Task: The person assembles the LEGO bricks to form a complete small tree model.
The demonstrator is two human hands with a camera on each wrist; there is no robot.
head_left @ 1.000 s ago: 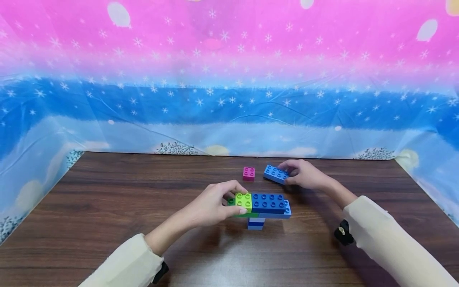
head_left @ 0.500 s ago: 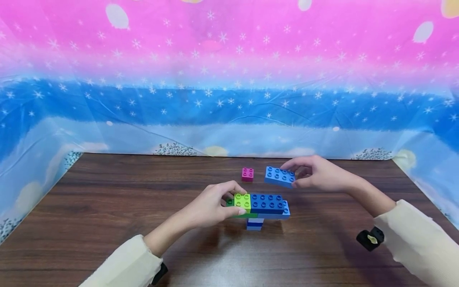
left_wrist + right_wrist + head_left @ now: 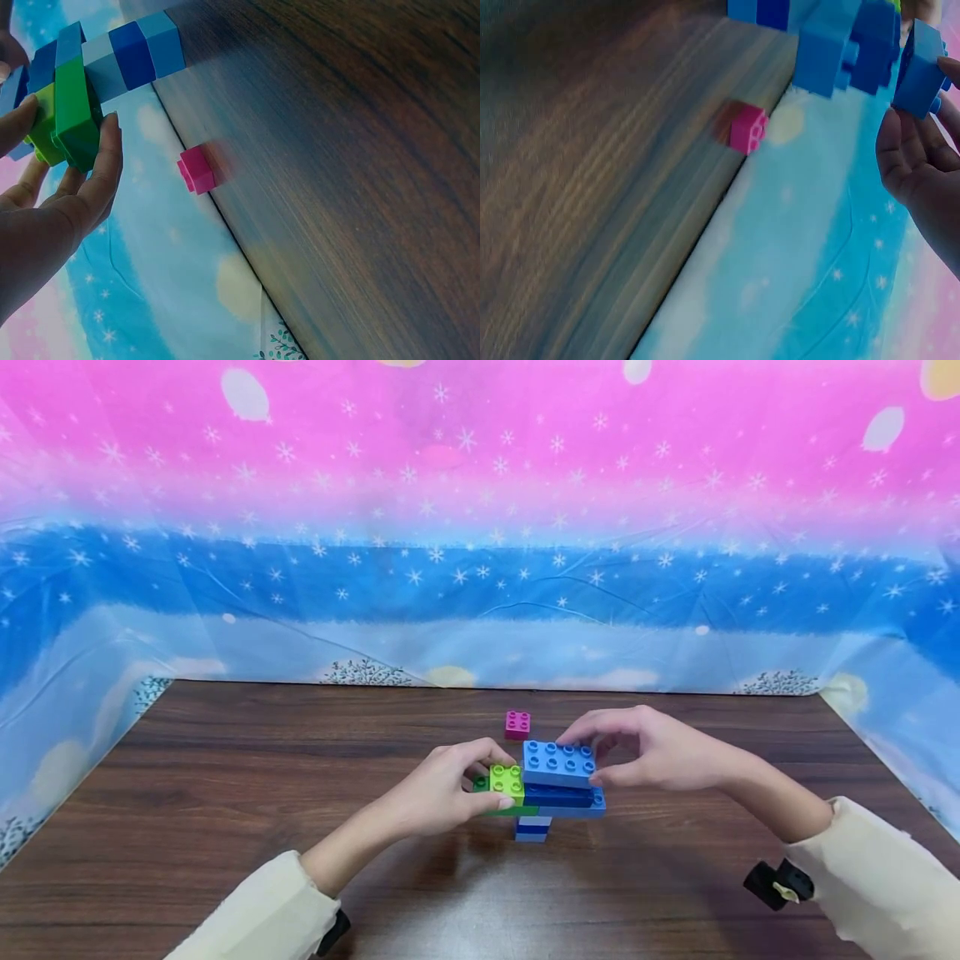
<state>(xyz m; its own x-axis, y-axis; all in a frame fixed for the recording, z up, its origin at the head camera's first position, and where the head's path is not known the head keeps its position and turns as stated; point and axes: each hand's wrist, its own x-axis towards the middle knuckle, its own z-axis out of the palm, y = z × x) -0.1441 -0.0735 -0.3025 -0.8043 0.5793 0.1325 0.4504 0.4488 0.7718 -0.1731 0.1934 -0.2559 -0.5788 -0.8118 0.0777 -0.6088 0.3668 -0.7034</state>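
Note:
A toy brick structure stands mid-table, a narrow stacked column [image 3: 532, 829] under a wider top. My left hand [image 3: 442, 789] pinches the lime green brick [image 3: 506, 783] at the structure's left end, thumb in front and fingers behind. Beneath that brick shows a green brick [image 3: 75, 112]. With its thumb and fingers my right hand [image 3: 660, 750] grips a light blue eight-stud brick [image 3: 558, 762] by its right end. It is held slightly tilted just over the dark blue brick [image 3: 562, 796]; in the right wrist view a gap [image 3: 897, 71] shows between them.
A pink four-stud brick [image 3: 517, 724] sits on the brown wooden table [image 3: 300, 735] behind the structure. A patterned pink and blue cloth [image 3: 480, 577] hangs along the table's back and sides.
My right hand has lifted the light blue brick from the table behind and carried it left and nearer, over the dark blue brick. My left hand has kept its hold on the structure.

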